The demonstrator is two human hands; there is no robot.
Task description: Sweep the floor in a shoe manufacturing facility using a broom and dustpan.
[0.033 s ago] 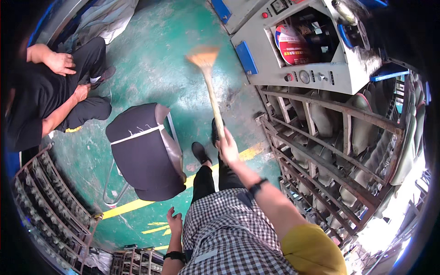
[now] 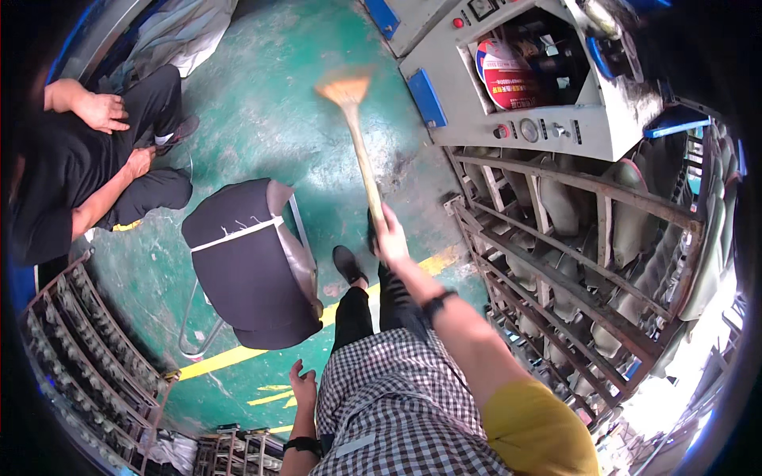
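Note:
My right hand (image 2: 389,238) is wrapped round the end of a pale wooden handle on a broom (image 2: 361,147). The broom reaches away from me over the green floor, and its fanned straw-coloured bristles are smeared by motion. Whether the bristle tips touch the floor I cannot tell. Beside my apron at the lower left hangs my left hand (image 2: 302,384), its fingers loosely bent and apart, with nothing in it. Nearest to that hand is a chair (image 2: 258,282) draped in dark cloth with a white band across it.
At the left sits another person (image 2: 59,170) in black, hands resting on the legs. A grey machine (image 2: 571,131) with knobs stands at the far right. Below it are metal racks (image 2: 556,278) of shoe-last-like shapes. More loaded racks (image 2: 95,349) stand at the lower left.
The broom's bristle end has swung slightly to the left and away from me. My right hand has moved with it a little; my left hand has hardly moved.

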